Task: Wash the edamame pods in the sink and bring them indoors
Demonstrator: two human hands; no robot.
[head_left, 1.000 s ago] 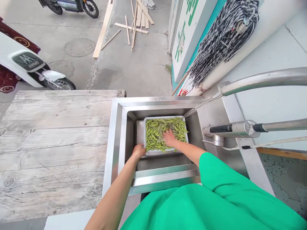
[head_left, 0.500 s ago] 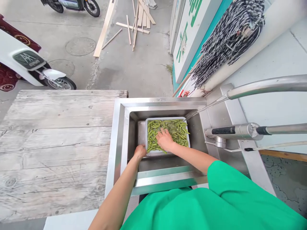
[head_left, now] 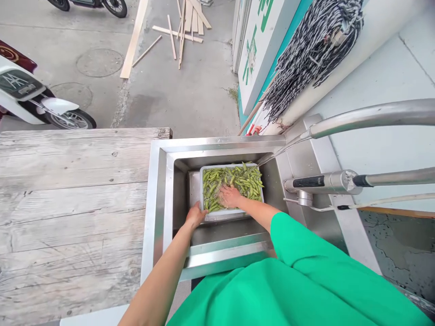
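Green edamame pods [head_left: 249, 183] lie in water in a white rectangular tray [head_left: 201, 185] inside the steel sink [head_left: 217, 237]. My right hand [head_left: 229, 196] is among the pods, fingers apart and partly under the water, with no pod visibly gripped. At the tray's near left corner, my left hand [head_left: 196, 214] grips the rim; its fingertips are partly hidden. Water runs from the curved steel faucet [head_left: 367, 118] into the tray's far right corner.
A weathered wooden table [head_left: 74, 203] adjoins the sink on the left. The faucet body [head_left: 322, 182] juts over the right side. Beyond are a mop [head_left: 316, 54], a white scooter [head_left: 57, 106] and loose wooden strips [head_left: 183, 34] on the ground.
My right hand has pushed deeper into the pods, which have shifted about with more water showing. My left hand has its thumb over the tray's rim now. The view has shifted slightly.
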